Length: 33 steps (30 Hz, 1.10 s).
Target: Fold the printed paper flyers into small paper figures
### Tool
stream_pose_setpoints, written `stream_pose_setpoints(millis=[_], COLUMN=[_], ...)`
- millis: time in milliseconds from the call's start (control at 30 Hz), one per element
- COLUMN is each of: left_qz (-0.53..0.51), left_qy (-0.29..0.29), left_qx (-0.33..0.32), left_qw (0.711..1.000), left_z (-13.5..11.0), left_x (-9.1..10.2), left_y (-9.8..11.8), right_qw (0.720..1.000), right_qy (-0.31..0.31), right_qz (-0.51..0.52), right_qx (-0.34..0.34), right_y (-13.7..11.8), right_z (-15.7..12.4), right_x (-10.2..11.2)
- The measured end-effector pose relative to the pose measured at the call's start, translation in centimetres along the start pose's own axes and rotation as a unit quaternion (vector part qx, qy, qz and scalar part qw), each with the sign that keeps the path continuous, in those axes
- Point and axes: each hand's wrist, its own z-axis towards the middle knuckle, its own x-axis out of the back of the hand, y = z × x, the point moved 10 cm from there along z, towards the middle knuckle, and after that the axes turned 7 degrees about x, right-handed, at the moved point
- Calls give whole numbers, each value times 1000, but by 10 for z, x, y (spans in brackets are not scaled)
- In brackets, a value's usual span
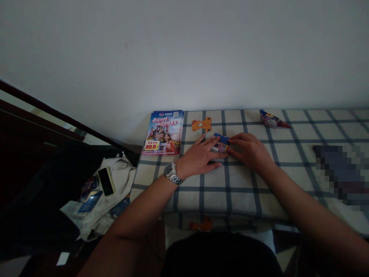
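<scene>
A small folded leaflet (pixel 221 144), blue with a colourful print, lies on the checked tablecloth (pixel 239 200). My left hand (pixel 198 156), with a metal watch on its wrist, lies flat with fingers spread, its fingertips pressing the leaflet's left side. From the other side, my right hand (pixel 249 150) pinches the leaflet's right edge between thumb and fingers. Part of the leaflet is hidden under the fingers. Beyond my left hand is a stack of printed flyers (pixel 163 132), blue and red with a castle picture.
A folded paper cone (pixel 273 120) lies at the back right. A blurred dark object (pixel 343 173) is at the far right. Left of the table, a phone (pixel 106 181) rests on a pale cloth (pixel 122 177). A white wall (pixel 201 54) borders the table's back.
</scene>
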Motion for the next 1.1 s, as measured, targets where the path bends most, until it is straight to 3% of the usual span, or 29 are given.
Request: stream_pose_setpoints(millis=[433, 733, 1100], left_qz=[10, 55, 59], left_qy=[54, 48, 59], left_qx=[44, 76, 73], left_qw=[997, 994, 994], left_z=[11, 11, 8], left_x=[0, -6, 1], left_y=[-16, -16, -17], right_qw=[1000, 1000, 1000], right_qy=[-5, -13, -11], right_qz=[-2, -20, -25], right_qx=[13, 21, 15], right_y=[-6, -7, -6], right_z=[1, 1, 1], right_x=[1, -2, -3])
